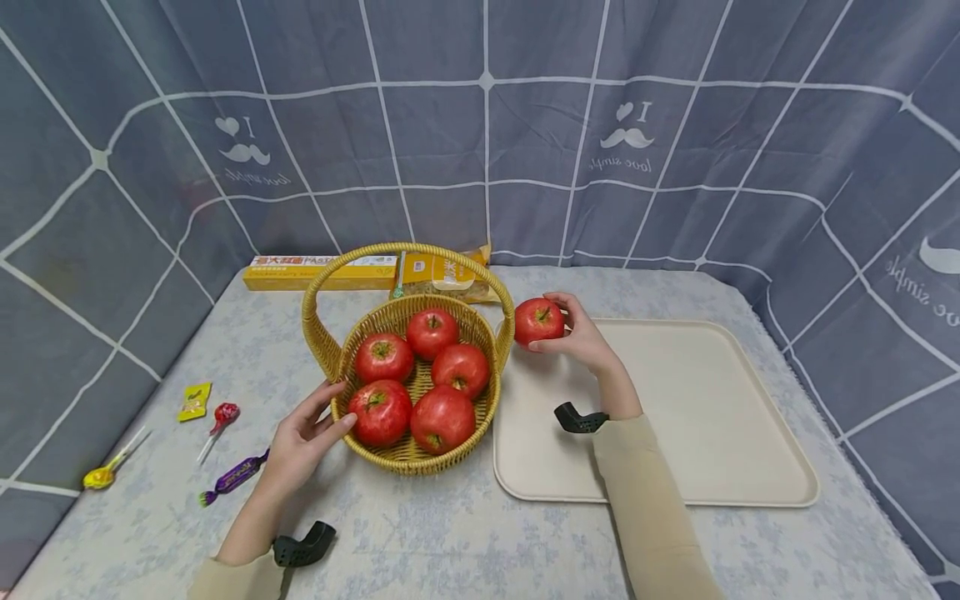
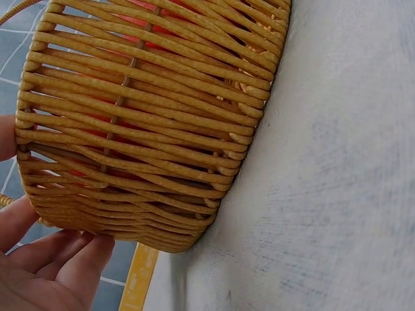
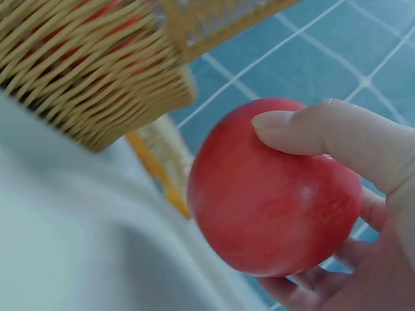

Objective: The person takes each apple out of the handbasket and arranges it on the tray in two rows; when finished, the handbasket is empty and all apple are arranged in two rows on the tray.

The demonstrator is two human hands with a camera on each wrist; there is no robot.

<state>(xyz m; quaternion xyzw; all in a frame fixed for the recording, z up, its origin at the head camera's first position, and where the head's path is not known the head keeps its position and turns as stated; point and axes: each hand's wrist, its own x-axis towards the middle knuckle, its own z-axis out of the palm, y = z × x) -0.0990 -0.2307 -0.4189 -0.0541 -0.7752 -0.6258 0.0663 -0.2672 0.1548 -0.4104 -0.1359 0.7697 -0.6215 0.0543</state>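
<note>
My right hand (image 1: 581, 337) grips one apple (image 1: 538, 321), thumb over the top and fingers curled under it, as the right wrist view shows. I hold it just past the basket (image 1: 415, 454) rim, at the tray's (image 1: 750, 492) near-left corner; can't tell if it touches the tray yet. The hold looks firm, likely because the fruit is round and smooth.

My left hand (image 1: 303, 437) rests open against the basket's left wall, fingers fairly straight, thumb tip near the rim. It grasps nothing; it seems to brace the light wicker so it won't slide or tip while fruit comes out.

Five apples (image 1: 420, 379) sit in the basket, packed touching each other. The handle arches over them, so fruit has to come out sideways under it or past it.

Left of the basket lie a purple candy (image 1: 236, 477), a red lollipop (image 1: 223, 414), a yellow lollipop (image 1: 101, 477), a yellow packet (image 1: 194, 402). Behind it a yellow box (image 1: 318, 272) and a bag (image 1: 442, 275) sit against the curtain (image 1: 487, 125).
</note>
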